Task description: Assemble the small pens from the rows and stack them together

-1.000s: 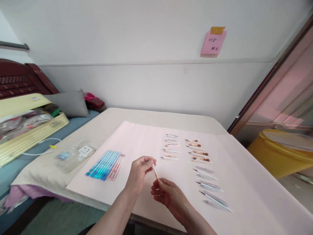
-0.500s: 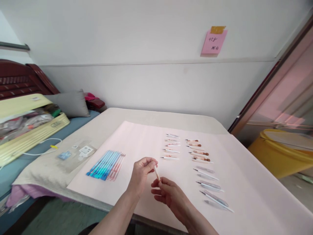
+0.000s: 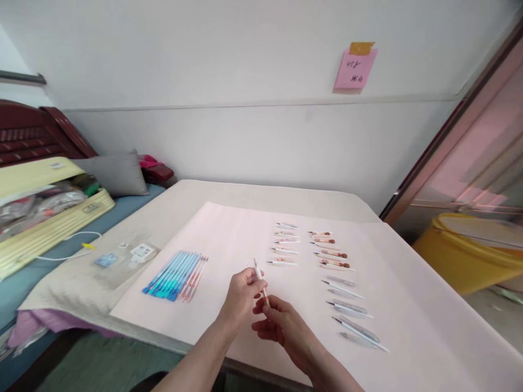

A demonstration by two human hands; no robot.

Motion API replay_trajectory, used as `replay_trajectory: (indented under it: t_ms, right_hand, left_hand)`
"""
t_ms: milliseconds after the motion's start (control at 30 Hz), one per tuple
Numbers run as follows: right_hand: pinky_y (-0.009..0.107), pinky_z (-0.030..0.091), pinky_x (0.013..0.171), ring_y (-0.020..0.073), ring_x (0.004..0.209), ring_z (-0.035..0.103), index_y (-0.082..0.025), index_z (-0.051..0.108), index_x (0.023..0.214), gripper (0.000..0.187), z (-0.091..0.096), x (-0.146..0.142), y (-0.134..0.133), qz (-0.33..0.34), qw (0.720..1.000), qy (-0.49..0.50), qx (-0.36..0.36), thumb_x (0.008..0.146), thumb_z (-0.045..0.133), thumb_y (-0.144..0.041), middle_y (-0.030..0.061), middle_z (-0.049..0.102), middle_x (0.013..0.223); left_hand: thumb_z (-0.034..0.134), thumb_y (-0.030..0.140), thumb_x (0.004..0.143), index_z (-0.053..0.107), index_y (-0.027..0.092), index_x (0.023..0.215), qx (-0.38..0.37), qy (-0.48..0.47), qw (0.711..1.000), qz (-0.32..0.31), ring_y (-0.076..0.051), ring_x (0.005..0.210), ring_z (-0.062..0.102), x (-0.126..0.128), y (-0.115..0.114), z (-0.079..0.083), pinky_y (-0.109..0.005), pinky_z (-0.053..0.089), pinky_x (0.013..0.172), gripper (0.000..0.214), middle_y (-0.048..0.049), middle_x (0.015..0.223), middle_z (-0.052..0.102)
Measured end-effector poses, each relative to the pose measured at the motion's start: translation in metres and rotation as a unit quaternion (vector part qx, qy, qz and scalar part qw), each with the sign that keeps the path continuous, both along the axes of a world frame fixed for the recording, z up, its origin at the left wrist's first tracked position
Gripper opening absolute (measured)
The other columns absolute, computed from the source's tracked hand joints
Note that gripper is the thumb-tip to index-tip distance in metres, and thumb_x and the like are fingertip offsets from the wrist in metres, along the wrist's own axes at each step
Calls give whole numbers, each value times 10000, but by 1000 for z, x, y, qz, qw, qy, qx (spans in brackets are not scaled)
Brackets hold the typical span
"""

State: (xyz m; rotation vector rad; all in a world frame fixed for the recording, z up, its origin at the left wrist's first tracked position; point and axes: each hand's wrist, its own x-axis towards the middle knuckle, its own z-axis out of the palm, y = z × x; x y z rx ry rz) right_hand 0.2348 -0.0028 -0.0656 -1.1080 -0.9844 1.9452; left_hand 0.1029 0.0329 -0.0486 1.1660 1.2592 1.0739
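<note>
A slim white pen (image 3: pixel 258 270) slants between my two hands above the pink sheet, its pointed tip up and its other end low. My left hand (image 3: pixel 244 288) pinches its middle between thumb and fingers. Lower down, the thumb and fingers of my right hand (image 3: pixel 280 321) close on its reddish-marked end, with the other fingers curled loosely. To the right lie disassembled pens: thin white refills (image 3: pixel 286 250) beside clear barrels, brown-topped barrels (image 3: pixel 333 253), and larger grey clear barrels (image 3: pixel 359 328). Blue pens (image 3: pixel 174 275) and several pinkish pens (image 3: pixel 194 280) form a row at left.
The pink sheet (image 3: pixel 229 234) covers much of the table (image 3: pixel 261 193). A clear plastic bag (image 3: pixel 126 267) lies at its left. Beyond are a bed with a grey pillow (image 3: pixel 118 171) and a yellow case (image 3: pixel 61 218). A yellow bin (image 3: pixel 461 256) stands right.
My left hand has slid down from the pen's upper end to its middle, so the pointed tip now shows. My right hand keeps its hold near the lower end.
</note>
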Motion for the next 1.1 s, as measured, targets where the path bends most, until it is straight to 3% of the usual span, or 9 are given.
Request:
replay_trajectory:
  t_ms: [133,200,267,400,533,733,833,933,1100]
  right_hand:
    - [292,458,655,159,730,623,-162,562,908,209,2,0,-2,12,996,-83,24,748,554,-296,54,576,923]
    - [283,454,647,162,740,623,-157,560,913,212,0,1,0,19,994,-101,32,738,551,-276,59,584,912]
    - [274,449,632,162,740,624,-154,560,900,205,-2,2,2,24,993,-108,35,736,543,-275,62,591,904]
    - [256,433,600,156,718,621,-154,563,861,184,-4,3,4,25,993,-112,43,727,538,-277,58,601,881]
    - [248,425,591,149,705,616,-152,566,826,163,-4,4,4,28,992,-109,48,721,536,-274,50,609,842]
    - [241,417,577,135,667,602,-145,574,782,145,-2,5,5,33,992,-114,54,715,523,-263,42,611,778]
    - [243,421,582,133,667,603,-146,578,787,150,-2,6,5,40,991,-113,59,717,519,-265,47,617,803]
    - [246,426,593,143,692,610,-151,583,789,157,0,10,8,41,987,-129,84,725,513,-276,44,620,799]
    - [250,432,600,159,710,615,-164,585,801,187,7,23,23,29,967,-211,140,742,496,-318,21,610,727]
  left_hand:
    - [526,288,739,596,180,795,24,209,978,17,-116,539,542,-27,18,4,-219,381,541,141,20,596,575]
    - [525,262,736,587,194,782,-9,382,924,32,-117,535,552,-51,29,7,-218,351,530,103,11,624,605]
    - [530,263,734,595,205,792,-54,530,846,33,-148,643,594,-76,38,8,-224,344,555,104,-21,680,646]
    - [518,264,740,605,203,871,-74,573,814,59,-199,815,616,-111,47,6,-248,365,618,168,-75,837,681]
    - [439,325,789,592,200,964,-82,616,779,85,-219,865,615,-127,51,5,-268,387,622,264,-104,932,673]
    - [490,215,726,633,170,810,-144,624,768,29,-238,758,636,-130,54,-10,-290,398,597,172,-125,819,684]
    - [500,202,718,639,152,831,-134,627,767,20,-263,819,629,-125,55,-15,-304,401,619,186,-161,895,674]
    - [473,217,750,637,159,823,-105,624,774,5,-254,853,618,-114,55,-11,-302,395,648,189,-152,905,670]
    - [479,310,776,613,206,784,-32,597,801,-36,-183,787,599,-78,44,1,-259,366,645,170,-58,816,668]
